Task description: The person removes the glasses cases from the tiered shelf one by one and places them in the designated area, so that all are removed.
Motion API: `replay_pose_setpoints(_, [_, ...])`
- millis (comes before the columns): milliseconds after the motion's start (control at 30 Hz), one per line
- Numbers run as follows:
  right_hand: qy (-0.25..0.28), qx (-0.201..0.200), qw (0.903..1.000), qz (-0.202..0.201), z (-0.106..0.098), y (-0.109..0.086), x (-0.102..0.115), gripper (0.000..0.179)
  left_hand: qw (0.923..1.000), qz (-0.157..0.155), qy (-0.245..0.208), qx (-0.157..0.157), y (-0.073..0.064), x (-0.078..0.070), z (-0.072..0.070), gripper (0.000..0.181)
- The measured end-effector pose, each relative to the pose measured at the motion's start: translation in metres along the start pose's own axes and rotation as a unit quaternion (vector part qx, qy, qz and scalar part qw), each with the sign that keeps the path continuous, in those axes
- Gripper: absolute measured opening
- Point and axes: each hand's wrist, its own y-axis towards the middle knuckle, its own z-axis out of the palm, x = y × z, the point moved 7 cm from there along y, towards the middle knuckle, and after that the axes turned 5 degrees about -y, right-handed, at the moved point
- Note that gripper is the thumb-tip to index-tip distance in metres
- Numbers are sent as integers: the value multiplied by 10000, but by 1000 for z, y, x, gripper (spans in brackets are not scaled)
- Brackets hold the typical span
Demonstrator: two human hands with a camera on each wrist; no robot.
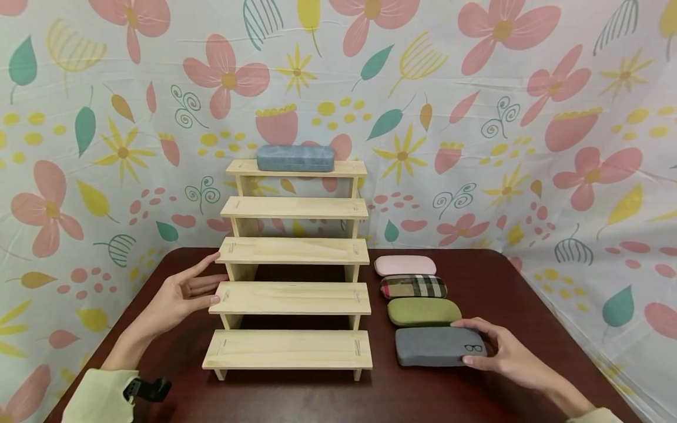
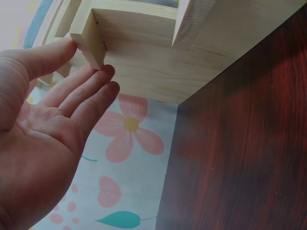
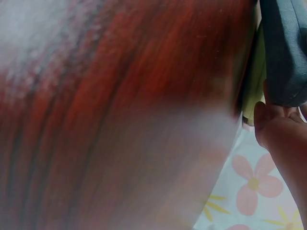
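Sign: we see a dark eyeglasses outline | Place: on the grey case, near its right end | Text: we can read no words or numbers

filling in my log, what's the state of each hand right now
Left hand: open, touching the left side of the wooden stand.
Right hand: holding the grey case by its right end.
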Motion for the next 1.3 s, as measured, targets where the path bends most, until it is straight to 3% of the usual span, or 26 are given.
replay_pose_setpoints(133, [213,201,9994,161,3,-1,-4,57,10000,-36,3,18,0,1,0,87])
replay_pose_setpoints(500, [-651,-175,9977,-26,1,-3,-6,57,10000,-97,23,4,0,2,-1,87])
replay_pose_setpoints(1300, [-825,-176,9962,-206,1,-2,-9,59,10000,42,78,-26,0,-1,1,86])
